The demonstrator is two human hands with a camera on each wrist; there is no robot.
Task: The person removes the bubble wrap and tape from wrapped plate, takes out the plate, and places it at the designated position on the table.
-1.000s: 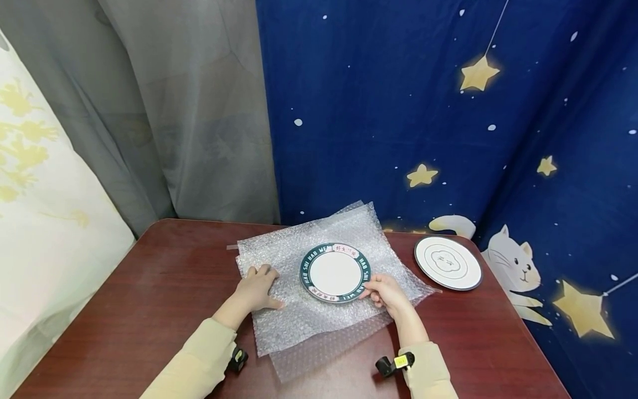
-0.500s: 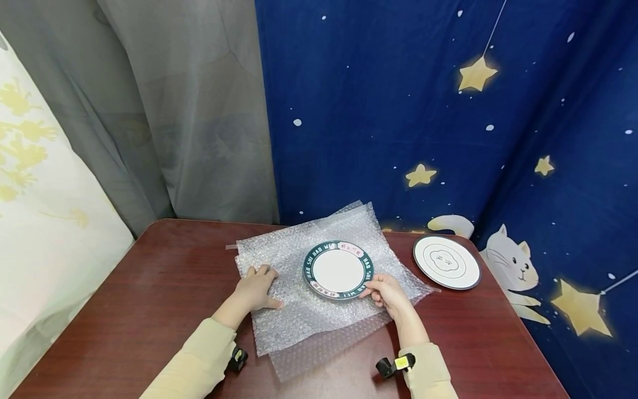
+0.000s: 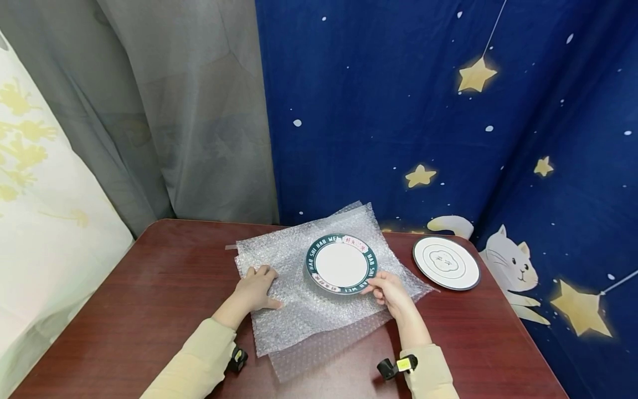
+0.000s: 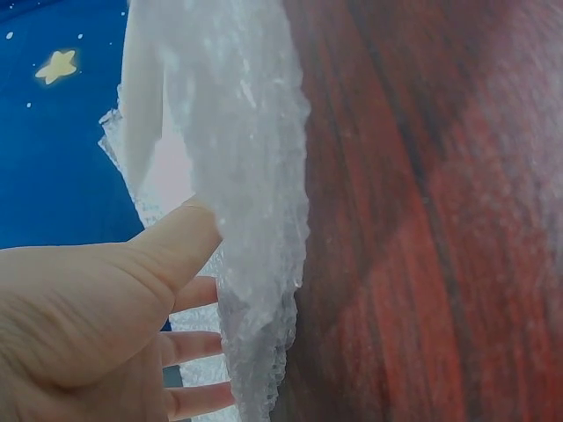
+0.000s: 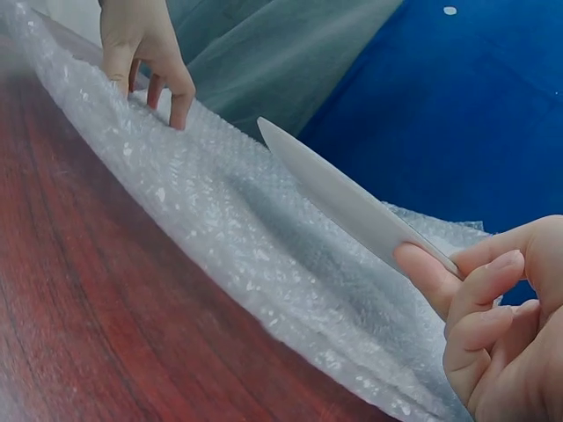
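Observation:
A white plate with a dark green lettered rim (image 3: 341, 265) is pinched at its near right edge between the thumb and fingers of my right hand (image 3: 389, 292). From the side, in the right wrist view, the plate (image 5: 339, 192) is tilted and held above the bubble wrap (image 5: 211, 211). My left hand (image 3: 256, 288) rests its spread fingertips on the left part of the bubble wrap sheets (image 3: 294, 324). Close up, the left hand's thumb (image 4: 180, 237) lies against the wrap, and its fingertips are partly hidden behind it.
A second white plate with a dark rim (image 3: 447, 263) lies at the back right of the brown table (image 3: 164, 288). Blue and grey curtains hang behind the table's far edge. Both wrists carry small black camera mounts.
The green-rimmed plate has risen off the bubble wrap and shifted slightly right and away, in my right hand's grip. My left hand has stayed in place on the wrap.

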